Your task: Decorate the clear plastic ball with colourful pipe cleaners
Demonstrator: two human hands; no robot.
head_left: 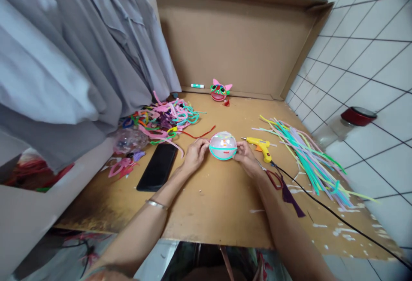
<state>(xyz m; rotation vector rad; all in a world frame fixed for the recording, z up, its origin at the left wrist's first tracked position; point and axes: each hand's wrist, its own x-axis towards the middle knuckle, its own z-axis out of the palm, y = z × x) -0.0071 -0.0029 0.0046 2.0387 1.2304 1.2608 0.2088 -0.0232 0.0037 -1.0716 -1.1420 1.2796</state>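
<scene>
The left hand [195,153] and right hand [246,154] hold a clear ball [222,142] (edged in teal) between them at the counter's [212,199] middle, each grip pinched on its side. A yellow glue gun [263,145] lies just beside the right hand.

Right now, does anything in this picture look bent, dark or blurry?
In the head view, tiles slant steeply, likely wide-lens stretch; the head view's top right corner darkens; in the head view, small details on the ball look soft.
</scene>
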